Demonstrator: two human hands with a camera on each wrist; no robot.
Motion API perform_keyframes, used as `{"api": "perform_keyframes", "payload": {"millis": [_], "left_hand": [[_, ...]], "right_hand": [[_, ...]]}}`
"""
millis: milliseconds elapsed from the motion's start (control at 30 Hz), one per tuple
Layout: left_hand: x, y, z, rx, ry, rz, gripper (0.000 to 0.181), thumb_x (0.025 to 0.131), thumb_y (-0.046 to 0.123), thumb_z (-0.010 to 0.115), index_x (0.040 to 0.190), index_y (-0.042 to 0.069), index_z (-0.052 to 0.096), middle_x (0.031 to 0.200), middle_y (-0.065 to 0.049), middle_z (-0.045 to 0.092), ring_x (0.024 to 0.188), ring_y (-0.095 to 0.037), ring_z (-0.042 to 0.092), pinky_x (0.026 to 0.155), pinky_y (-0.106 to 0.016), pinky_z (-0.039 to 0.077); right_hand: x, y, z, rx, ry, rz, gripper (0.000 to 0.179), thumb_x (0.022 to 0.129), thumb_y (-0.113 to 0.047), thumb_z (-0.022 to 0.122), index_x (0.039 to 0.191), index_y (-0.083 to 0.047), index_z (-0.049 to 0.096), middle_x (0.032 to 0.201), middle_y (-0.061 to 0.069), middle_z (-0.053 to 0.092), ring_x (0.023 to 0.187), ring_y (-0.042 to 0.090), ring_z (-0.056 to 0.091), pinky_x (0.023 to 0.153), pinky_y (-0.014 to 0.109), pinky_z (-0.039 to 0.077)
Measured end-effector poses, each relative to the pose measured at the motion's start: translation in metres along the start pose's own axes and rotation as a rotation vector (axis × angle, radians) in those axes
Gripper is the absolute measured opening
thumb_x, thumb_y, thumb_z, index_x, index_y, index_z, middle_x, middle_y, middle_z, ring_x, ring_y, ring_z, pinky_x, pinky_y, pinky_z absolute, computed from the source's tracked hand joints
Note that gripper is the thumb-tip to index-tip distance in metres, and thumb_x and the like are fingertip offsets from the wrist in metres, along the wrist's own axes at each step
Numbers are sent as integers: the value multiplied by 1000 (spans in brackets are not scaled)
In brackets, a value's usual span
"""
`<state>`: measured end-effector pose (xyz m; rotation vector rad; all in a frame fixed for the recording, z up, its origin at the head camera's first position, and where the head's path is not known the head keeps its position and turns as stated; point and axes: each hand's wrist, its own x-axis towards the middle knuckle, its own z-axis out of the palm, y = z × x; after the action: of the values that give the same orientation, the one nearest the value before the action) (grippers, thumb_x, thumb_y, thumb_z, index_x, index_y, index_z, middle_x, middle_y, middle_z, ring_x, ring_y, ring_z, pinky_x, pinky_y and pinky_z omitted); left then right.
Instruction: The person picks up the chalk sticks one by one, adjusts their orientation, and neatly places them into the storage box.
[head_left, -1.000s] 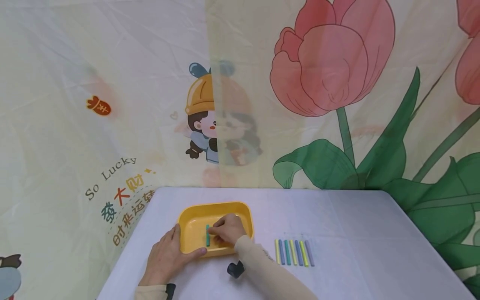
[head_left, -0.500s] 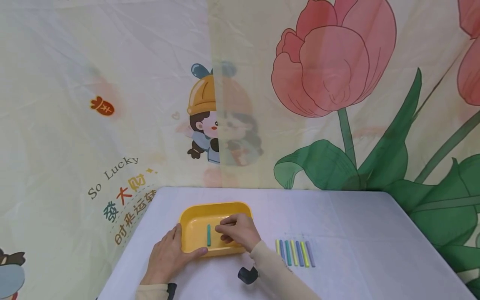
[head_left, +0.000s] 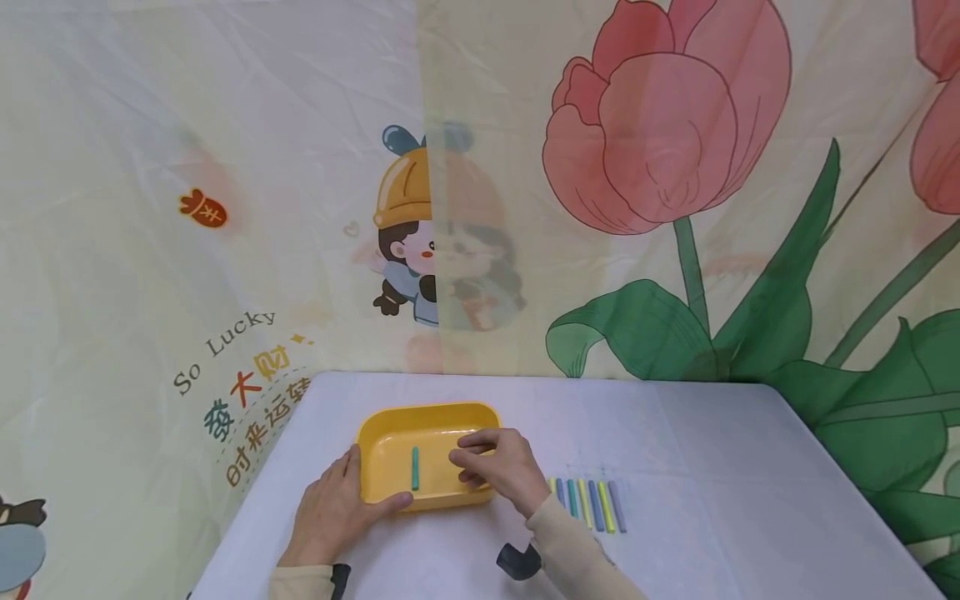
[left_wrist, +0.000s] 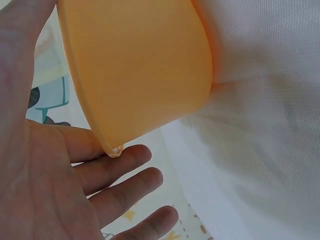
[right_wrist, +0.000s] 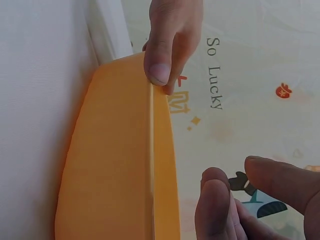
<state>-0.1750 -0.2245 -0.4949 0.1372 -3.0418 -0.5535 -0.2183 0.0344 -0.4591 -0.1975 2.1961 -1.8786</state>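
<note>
My left hand (head_left: 330,510) rests at the left near corner of a yellow plastic tray (head_left: 431,504). Its thumb lies on the near rim, and straight, spread fingers touch the left side, as the left wrist view shows. A slim green stick that looks like chalk (head_left: 415,468) lies inside the tray, left of its middle. Over the tray's right end hovers my right hand (head_left: 506,468). In the right wrist view, its thumb and fingertips stand apart, with nothing between them.
Right of the tray, several chalk-like sticks (head_left: 601,507) in yellow, blue, green and purple lie side by side in a row, partly behind the right forearm. They lie on a white-covered table (head_left: 712,467). A printed cloth (head_left: 480,208) hangs behind it.
My right hand has moved right, away from the green stick, which stays lying in the tray. My left hand keeps its place on the tray's corner.
</note>
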Motion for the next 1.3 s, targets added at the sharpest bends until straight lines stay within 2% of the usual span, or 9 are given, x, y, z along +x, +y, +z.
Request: {"api": "perform_keyframes", "payload": {"millis": [167, 367, 667, 933, 1100, 1300], "left_hand": [[0, 0, 1, 1, -4, -10, 137, 71, 89, 60, 153, -15, 24, 150, -37, 39, 132, -50, 45, 107, -65, 39], [1, 0, 2, -10, -13, -30, 139, 70, 90, 60, 154, -15, 22, 152, -36, 36, 135, -51, 42, 108, -65, 38], [0, 2, 0, -6, -11, -40, 142, 68, 92, 59, 153, -15, 22, 151, -38, 36, 134, -52, 42, 108, -66, 38], [0, 1, 5, -3, -3, -33, 141, 69, 92, 59, 154, -15, 22, 152, -37, 36, 134, -52, 41, 109, -66, 37], [0, 1, 6, 2, -1, -33, 139, 70, 91, 59, 153, -15, 23, 152, -37, 35, 135, -52, 41, 109, -66, 37], [1, 0, 5, -3, 9, -11, 139, 71, 90, 59, 153, -15, 22, 152, -37, 35, 135, -52, 41, 109, -65, 37]], "right_hand": [[-8, 0, -10, -27, 16, -11, 43, 82, -31, 87, 110, -1, 74, 95, 8, 72, 72, 25, 74, 66, 34, 64], [-16, 0, -30, -51, 30, -33, 46, 84, -28, 85, 114, 3, 72, 96, 11, 72, 74, 28, 74, 67, 36, 64], [-19, 9, -64, -137, 127, 33, 49, 83, -34, 85, 117, -1, 73, 99, 9, 72, 73, 23, 73, 66, 33, 64], [-26, 19, -89, -169, 219, 71, 49, 83, -32, 86, 119, -1, 73, 100, 8, 71, 74, 21, 73, 67, 34, 64], [-31, 25, -105, -224, 292, 122, 48, 82, -33, 86, 117, -4, 74, 102, 8, 70, 74, 21, 73, 66, 34, 63], [-41, 35, -129, -217, 344, 174, 55, 80, -38, 87, 119, -3, 72, 101, 9, 70, 76, 22, 73, 69, 36, 64]]}}
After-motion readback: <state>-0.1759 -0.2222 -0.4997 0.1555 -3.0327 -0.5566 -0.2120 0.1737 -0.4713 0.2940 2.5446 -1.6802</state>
